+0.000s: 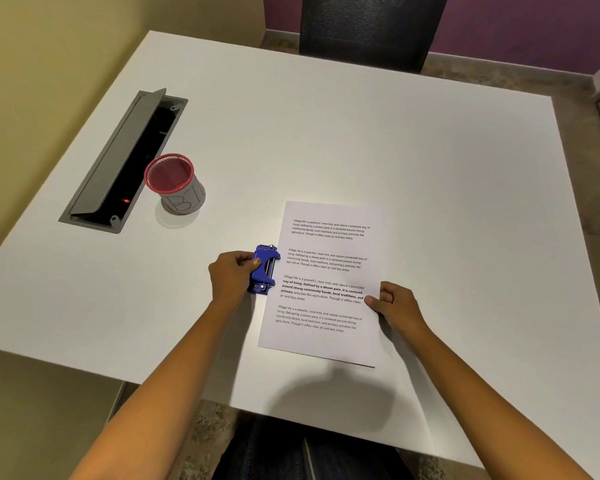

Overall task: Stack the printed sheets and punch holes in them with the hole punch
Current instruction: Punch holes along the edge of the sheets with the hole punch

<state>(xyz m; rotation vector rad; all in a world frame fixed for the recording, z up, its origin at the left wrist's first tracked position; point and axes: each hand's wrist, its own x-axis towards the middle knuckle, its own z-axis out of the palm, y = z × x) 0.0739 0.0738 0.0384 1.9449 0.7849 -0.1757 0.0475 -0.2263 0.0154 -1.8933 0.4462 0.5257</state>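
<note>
Right hand (397,304) pinches the right edge of the printed sheets (323,282), which lie flat on the white tabletop (430,168). Left hand (232,277) grips the blue hole punch (264,269) at the sheets' left edge (mid-height). Farther left stand a red-rimmed mesh cup (175,183) and an open cable tray (125,161).

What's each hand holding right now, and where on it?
Left hand grips the blue hole punch by its outer side, away from the paper. Right hand pinches the printed sheets at their right edge.
</note>
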